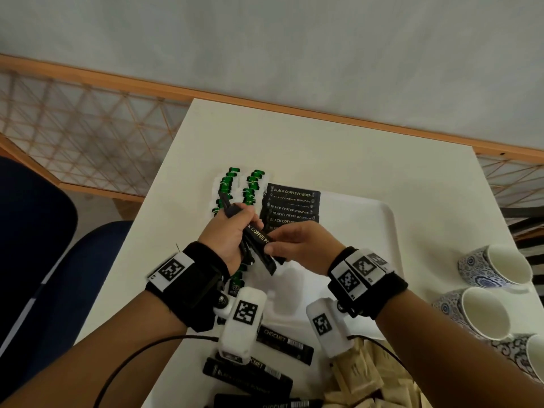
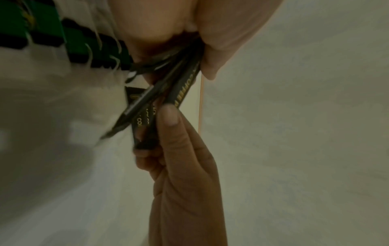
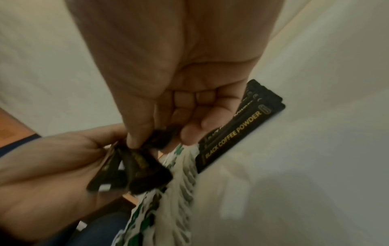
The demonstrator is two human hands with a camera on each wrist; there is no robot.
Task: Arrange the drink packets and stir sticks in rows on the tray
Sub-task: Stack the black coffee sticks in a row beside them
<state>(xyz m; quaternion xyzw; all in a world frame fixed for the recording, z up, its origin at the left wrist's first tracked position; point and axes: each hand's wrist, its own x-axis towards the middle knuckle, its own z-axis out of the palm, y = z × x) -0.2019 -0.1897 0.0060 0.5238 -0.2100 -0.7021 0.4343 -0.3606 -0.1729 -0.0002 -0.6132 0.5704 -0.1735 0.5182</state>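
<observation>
1. We held a bundle of black coffee packets in the left hand, fingers curled round it, above the near-left part of the tray.
2. The right hand pinched one packet's end; we judged a straight pull best, so the bundle would not fan out.
3. The packets were slim, dark sticks with gold lettering.
4. The laid coffee row sat at the tray's far-left part, just beside the green packets.

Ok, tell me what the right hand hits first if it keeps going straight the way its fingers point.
Probably the left hand: the right hand points leftward at it, both gripping the bundle of black coffee powder sticks. Depth is unclear.
</observation>
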